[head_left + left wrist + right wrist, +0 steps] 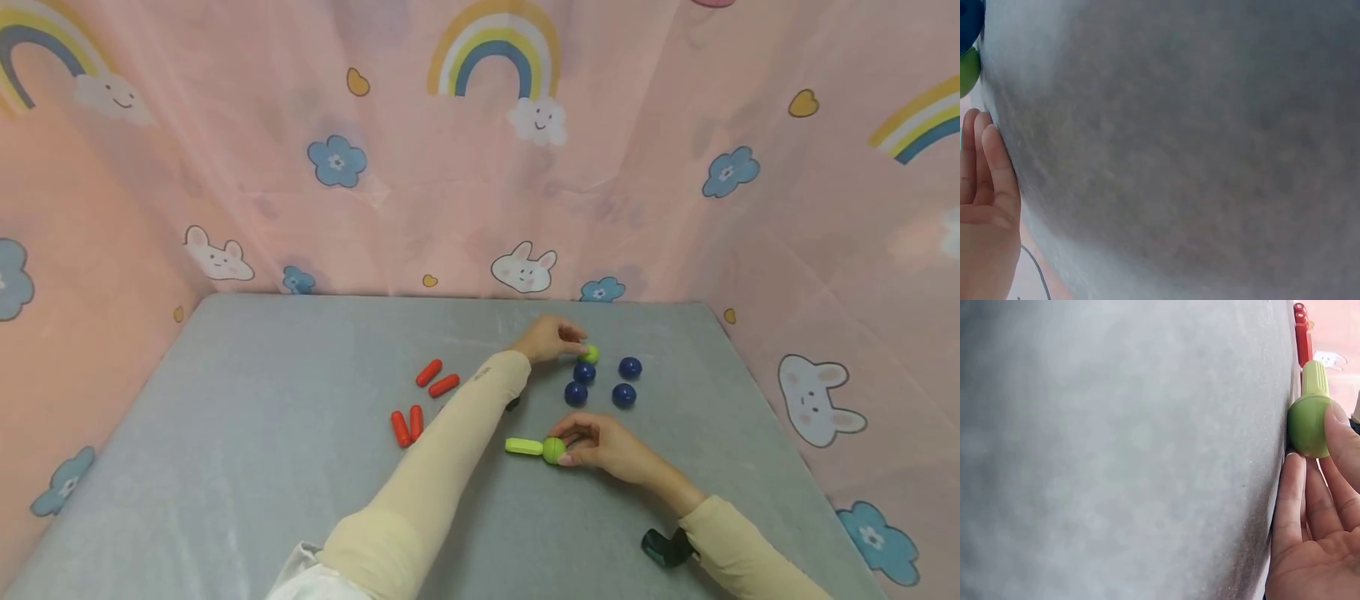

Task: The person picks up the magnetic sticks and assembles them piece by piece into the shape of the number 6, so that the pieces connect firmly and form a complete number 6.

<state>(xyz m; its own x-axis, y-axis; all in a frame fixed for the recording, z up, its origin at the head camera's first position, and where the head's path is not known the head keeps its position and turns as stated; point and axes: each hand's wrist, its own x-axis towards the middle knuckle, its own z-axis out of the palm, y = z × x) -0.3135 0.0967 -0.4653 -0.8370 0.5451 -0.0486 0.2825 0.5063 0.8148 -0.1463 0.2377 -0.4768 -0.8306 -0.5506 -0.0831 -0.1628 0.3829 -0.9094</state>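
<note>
In the head view, my left hand [553,337] reaches to the far side of the blue balls, its fingertips right at a small green ball [591,354]. The left wrist view shows fairly straight fingers just short of that ball [967,72]. Nearer the front, my right hand [611,448] pinches a second green ball [553,451] between thumb and fingers. A ribbed yellow-green stick [523,447] points left from this ball, end against it. Several dark blue balls, including one blue ball [584,372] against the far green one, lie between and right of the hands.
Several red sticks [444,385] lie left of the left forearm, which partly covers that area. The grey table [247,433] is bounded by a pink patterned curtain [420,208] at the back and sides. A black wrist device [667,548] sits under the right sleeve.
</note>
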